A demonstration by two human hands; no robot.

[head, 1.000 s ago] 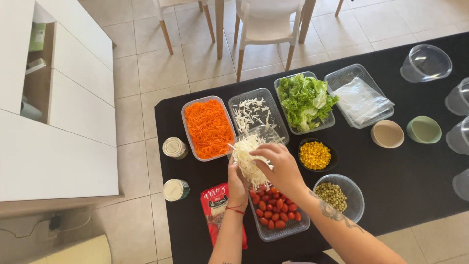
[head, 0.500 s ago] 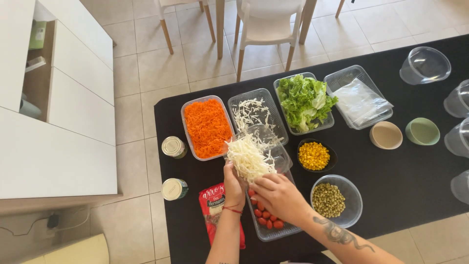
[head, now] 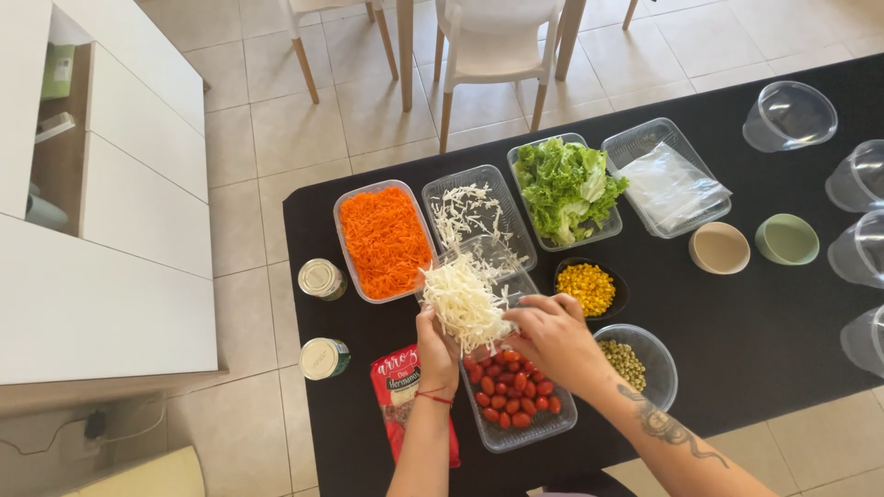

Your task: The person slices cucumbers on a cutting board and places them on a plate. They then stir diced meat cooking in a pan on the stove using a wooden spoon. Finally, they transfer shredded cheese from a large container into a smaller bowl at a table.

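My black worktop (head: pixel 792 322) carries salad trays at twelve o'clock, two tins (head: pixel 323 317) at nine, bowls (head: pixel 753 244) at three.

A heap of shredded white cabbage (head: pixel 463 299) sits piled in a clear plastic container (head: pixel 497 255) that is lifted and tilted above the black tabletop (head: pixel 737 331). The pale, thin strands stand in a loose mound, some hanging over the near edge. It hovers just above a clear tray of cherry tomatoes (head: pixel 516 396), and just behind it lies another clear tray of shredded cabbage (head: pixel 470 210), nearly emptied.
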